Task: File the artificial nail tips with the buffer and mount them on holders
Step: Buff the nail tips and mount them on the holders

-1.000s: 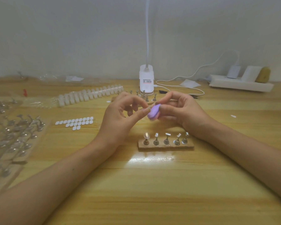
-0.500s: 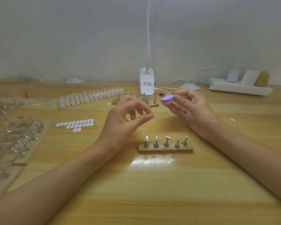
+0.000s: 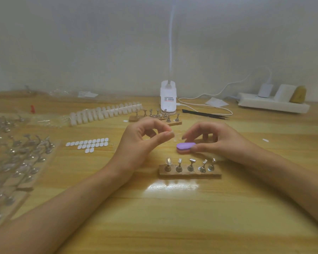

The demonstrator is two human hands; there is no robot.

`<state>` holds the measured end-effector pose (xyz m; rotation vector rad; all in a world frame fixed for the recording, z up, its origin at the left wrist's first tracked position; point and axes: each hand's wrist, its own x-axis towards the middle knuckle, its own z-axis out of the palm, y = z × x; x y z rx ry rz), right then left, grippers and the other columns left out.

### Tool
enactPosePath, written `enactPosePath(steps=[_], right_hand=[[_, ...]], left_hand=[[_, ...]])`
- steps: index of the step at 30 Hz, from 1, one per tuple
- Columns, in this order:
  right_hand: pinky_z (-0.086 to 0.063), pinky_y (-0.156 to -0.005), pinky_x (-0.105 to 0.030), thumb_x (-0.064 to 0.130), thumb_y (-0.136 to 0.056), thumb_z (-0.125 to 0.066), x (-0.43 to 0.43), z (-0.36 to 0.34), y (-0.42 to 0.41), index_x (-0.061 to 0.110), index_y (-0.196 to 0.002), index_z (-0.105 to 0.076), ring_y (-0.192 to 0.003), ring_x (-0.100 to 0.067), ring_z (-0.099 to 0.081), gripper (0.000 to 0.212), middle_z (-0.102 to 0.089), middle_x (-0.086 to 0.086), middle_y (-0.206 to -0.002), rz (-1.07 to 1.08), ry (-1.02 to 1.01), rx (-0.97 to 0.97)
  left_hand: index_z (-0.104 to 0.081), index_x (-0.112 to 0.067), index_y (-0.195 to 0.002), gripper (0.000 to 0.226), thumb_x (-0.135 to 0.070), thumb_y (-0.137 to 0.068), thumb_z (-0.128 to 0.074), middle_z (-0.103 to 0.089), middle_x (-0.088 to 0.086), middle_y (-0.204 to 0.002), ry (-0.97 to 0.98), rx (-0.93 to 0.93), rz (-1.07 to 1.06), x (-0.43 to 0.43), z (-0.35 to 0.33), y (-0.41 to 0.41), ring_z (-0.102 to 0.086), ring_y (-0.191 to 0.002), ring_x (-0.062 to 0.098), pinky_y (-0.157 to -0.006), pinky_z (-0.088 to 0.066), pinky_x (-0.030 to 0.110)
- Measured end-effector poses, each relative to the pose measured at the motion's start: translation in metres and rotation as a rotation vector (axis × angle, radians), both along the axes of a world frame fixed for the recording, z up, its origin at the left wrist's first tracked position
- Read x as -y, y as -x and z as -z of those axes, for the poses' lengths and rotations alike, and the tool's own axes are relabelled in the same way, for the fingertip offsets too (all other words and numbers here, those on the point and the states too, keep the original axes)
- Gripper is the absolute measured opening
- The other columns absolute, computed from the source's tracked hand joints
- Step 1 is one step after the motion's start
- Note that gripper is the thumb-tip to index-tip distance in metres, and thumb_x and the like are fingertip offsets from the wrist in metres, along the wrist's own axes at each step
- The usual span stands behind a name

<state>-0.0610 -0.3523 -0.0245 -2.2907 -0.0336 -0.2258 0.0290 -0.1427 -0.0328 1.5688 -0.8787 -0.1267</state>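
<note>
Head view: from where I stand, both bare hands meet above the middle of a wooden bench (image 3: 173, 217). The left hand (image 3: 141, 145) has thumb and forefinger pressed together, and this grip pinches a small clear nail tip (image 3: 174, 137), so transparent that its shape is hard to see. Just to the right of it is the buffer (image 3: 184, 146), a small oval block with a lilac top layer and a pink layer below; it sits low, on the bench or just above it. The right hand (image 3: 217, 142) arches over it with the thumb touching its right end, but I cannot tell if this grip really clamps the buffer. Near the hands, on the side closer to the person, is a wooden stand (image 3: 189, 174) with five metal holders (image 3: 191, 163) upright in a row; the leftmost one carries a clear tip. A strip of white nail tips (image 3: 106, 112) lies well behind, on the left.
</note>
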Motion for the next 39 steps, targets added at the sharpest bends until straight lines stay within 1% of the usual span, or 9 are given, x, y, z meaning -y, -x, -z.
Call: enactPosePath(steps=[5, 11, 14, 16, 22, 27, 30, 33, 39], right_hand=[[-0.04, -0.07, -0.019, 0.033, -0.079, -0.08, -0.01, -0.015, 0.007, 0.031, -0.108, -0.072, -0.087, -0.006, -0.056, 0.03, -0.068, 0.016, -0.096, -0.008, 0.012, 0.261], [-0.039, -0.066, -0.012, 0.021, -0.077, -0.083, -0.04, -0.022, 0.012, 0.02, -0.095, -0.075, -0.074, -0.006, -0.059, 0.02, -0.065, 0.014, -0.083, -0.077, 0.317, 0.504], [-0.037, -0.066, -0.01, 0.025, -0.078, -0.081, -0.046, -0.024, 0.016, 0.02, -0.087, -0.076, -0.074, -0.006, -0.058, 0.012, -0.066, 0.009, -0.082, -0.005, 0.37, 0.563], [-0.038, -0.065, -0.017, 0.024, -0.077, -0.083, -0.05, -0.028, 0.016, 0.019, -0.085, -0.076, -0.075, -0.012, -0.059, 0.011, -0.067, 0.006, -0.082, 0.019, 0.401, 0.557], [-0.04, -0.063, -0.017, 0.022, -0.075, -0.083, -0.058, -0.04, 0.016, 0.021, -0.086, -0.074, -0.081, -0.003, -0.055, 0.014, -0.064, 0.018, -0.08, -0.011, 0.343, 0.46], [-0.045, -0.068, -0.019, 0.041, -0.073, -0.078, -0.054, -0.04, 0.025, 0.03, -0.084, -0.072, -0.091, -0.009, -0.064, 0.017, -0.071, 0.017, -0.083, 0.044, 0.12, 0.4], [-0.038, -0.072, -0.009, 0.03, -0.073, -0.084, -0.05, -0.029, 0.035, 0.028, -0.081, -0.072, -0.091, -0.006, -0.064, 0.014, -0.072, 0.017, -0.083, 0.074, 0.181, 0.315], [-0.032, -0.076, -0.004, 0.028, -0.07, -0.084, -0.053, -0.019, 0.041, 0.029, -0.08, -0.07, -0.092, 0.002, -0.058, 0.018, -0.07, 0.02, -0.087, 0.081, 0.262, 0.257], [-0.04, -0.08, -0.021, 0.037, -0.067, -0.083, -0.056, -0.014, 0.038, 0.038, -0.079, -0.067, -0.099, -0.002, -0.052, 0.02, -0.065, 0.03, -0.094, 0.133, 0.267, 0.176]], left_hand=[[-0.069, -0.024, -0.076, 0.013, -0.037, -0.073, -0.071, -0.063, -0.019, -0.077, 0.01, -0.019, 0.075, -0.001, 0.001, -0.001, -0.052, -0.072, 0.003, -0.071, -0.041, 0.01], [-0.073, -0.022, -0.081, 0.015, -0.036, -0.075, -0.07, -0.067, -0.005, -0.084, -0.01, -0.049, 0.15, -0.001, -0.001, 0.001, -0.058, -0.087, 0.035, -0.084, -0.046, 0.04], [-0.07, -0.016, -0.081, 0.016, -0.031, -0.078, -0.069, -0.064, -0.006, -0.078, -0.012, -0.084, 0.192, -0.002, -0.002, 0.002, -0.051, -0.061, 0.01, -0.064, -0.042, 0.014], [-0.07, -0.014, -0.082, 0.015, -0.029, -0.079, -0.068, -0.062, -0.007, -0.075, -0.01, -0.101, 0.193, -0.004, -0.003, 0.003, -0.043, -0.053, -0.002, -0.055, -0.035, 0.006], [-0.071, -0.014, -0.078, 0.023, -0.037, -0.075, -0.07, -0.064, -0.01, -0.076, 0.038, -0.139, 0.133, -0.009, -0.003, 0.008, -0.044, -0.054, -0.002, -0.054, -0.036, 0.006], [-0.059, -0.04, -0.095, 0.036, -0.055, -0.066, -0.075, -0.065, -0.021, -0.097, -0.169, 0.083, 0.133, -0.017, -0.001, 0.009, -0.056, -0.084, -0.002, -0.066, -0.042, 0.01], [-0.048, -0.038, -0.116, 0.061, -0.037, -0.068, -0.086, -0.066, -0.016, -0.102, -0.317, 0.137, 0.202, -0.017, 0.006, 0.015, -0.059, -0.093, 0.004, -0.078, -0.052, 0.027], [-0.051, -0.031, -0.117, 0.051, -0.015, -0.08, -0.081, -0.069, -0.01, -0.09, -0.302, 0.134, 0.196, -0.015, 0.007, 0.018, -0.061, -0.083, 0.007, -0.082, -0.054, 0.039], [-0.054, -0.028, -0.113, 0.042, -0.012, -0.082, -0.078, -0.069, -0.007, -0.081, -0.256, 0.108, 0.179, -0.013, 0.005, 0.021, -0.065, -0.083, 0.01, -0.08, -0.057, 0.039]])
